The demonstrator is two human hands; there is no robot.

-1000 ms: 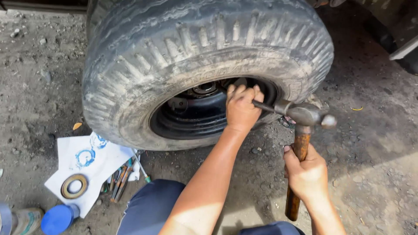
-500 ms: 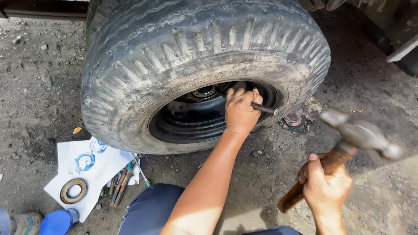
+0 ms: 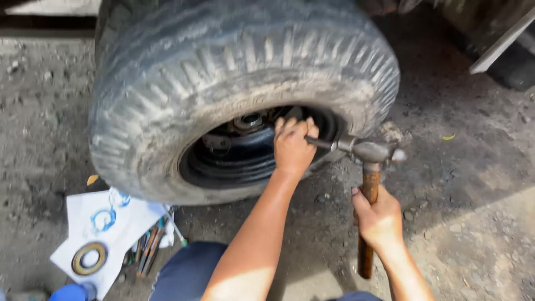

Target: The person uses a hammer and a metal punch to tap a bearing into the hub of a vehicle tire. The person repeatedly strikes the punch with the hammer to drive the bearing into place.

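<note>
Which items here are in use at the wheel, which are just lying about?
In use:
left hand holding a metal rod
right hand gripping the hammer
tyre

Lying about:
white paper
ring seal
small tools
blue cap

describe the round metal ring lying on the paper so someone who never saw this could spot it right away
Start at the big worn tyre standing on the dirt ground, then drop to its lower left, where a white sheet of paper lies flat. The ring sits near that sheet's lower corner, left of a bundle of slim hand tools. It is the only brass-coloured circle with a dark inner band; the sheet's other circles are blue marks.
</note>
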